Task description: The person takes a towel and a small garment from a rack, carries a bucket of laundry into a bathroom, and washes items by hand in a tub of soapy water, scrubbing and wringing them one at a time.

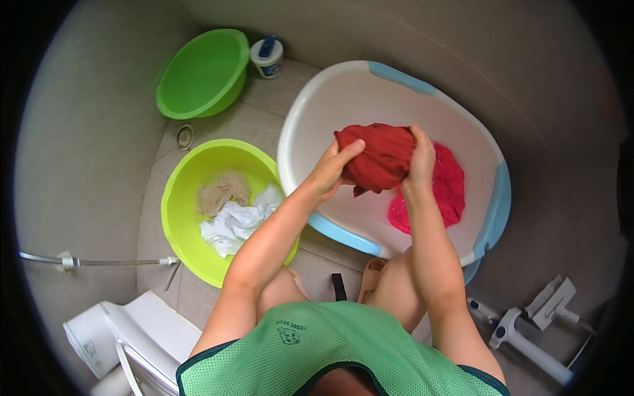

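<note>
A bunched dark red cloth is held up over a large white plastic tub with light blue grips. My left hand grips its left side, the thumb lying on top. At its right side my right hand holds on, fingers wrapped around the edge. Below and to the right, a bright pink-red wet cloth lies in the tub, partly hidden behind my right hand and forearm. Left of the tub, a yellow-green basin contains a white cloth and a beige cloth.
A green basin leans by the wall beside a lidded white bucket with a blue item on top. A floor drain lies near it. A metal hose runs at left, above a white appliance. White-handled cleaning tools are at lower right.
</note>
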`<state>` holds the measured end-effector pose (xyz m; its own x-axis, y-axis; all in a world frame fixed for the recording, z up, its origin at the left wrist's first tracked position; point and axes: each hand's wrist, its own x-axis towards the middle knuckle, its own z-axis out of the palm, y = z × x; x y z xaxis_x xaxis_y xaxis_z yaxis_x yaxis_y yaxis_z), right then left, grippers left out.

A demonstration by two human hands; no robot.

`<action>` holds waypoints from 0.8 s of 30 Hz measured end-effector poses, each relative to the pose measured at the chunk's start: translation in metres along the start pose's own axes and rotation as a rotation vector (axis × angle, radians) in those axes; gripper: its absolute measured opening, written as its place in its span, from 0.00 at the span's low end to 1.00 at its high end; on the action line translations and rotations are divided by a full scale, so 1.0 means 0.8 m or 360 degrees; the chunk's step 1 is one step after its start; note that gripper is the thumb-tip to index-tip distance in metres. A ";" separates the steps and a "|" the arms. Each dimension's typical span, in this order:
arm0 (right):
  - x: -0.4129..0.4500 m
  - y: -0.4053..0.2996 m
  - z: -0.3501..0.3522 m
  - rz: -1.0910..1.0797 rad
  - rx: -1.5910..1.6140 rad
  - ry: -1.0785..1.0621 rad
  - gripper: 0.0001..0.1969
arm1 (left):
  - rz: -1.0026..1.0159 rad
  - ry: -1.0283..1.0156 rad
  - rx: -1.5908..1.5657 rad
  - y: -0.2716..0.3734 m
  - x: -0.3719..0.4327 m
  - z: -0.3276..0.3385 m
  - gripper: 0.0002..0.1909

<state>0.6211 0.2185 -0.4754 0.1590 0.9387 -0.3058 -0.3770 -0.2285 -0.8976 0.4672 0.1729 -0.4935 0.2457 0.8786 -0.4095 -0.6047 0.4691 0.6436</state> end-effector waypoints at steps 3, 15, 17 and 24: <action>0.002 0.002 0.011 0.0442 0.0507 -0.0137 0.15 | 0.0115 0.0109 0.0052 0.019 -0.004 -0.019 0.28; -0.046 0.137 0.027 0.0417 -0.1557 -0.1484 0.42 | 0.0860 0.1033 -0.0524 0.188 0.006 -0.204 0.28; -0.060 0.146 0.032 -0.0009 -0.1914 -0.1692 0.41 | 0.0977 0.1106 -0.0605 0.208 0.001 -0.241 0.26; -0.080 0.184 0.031 -0.0078 -0.2267 -0.1883 0.46 | 0.1149 0.1080 -0.0747 0.242 0.003 -0.312 0.24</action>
<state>0.5330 0.1315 -0.5802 -0.7348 0.4757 -0.4835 0.6663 0.3726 -0.6460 0.1616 0.2436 -0.5313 -0.6636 0.6332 -0.3984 -0.7022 -0.3435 0.6236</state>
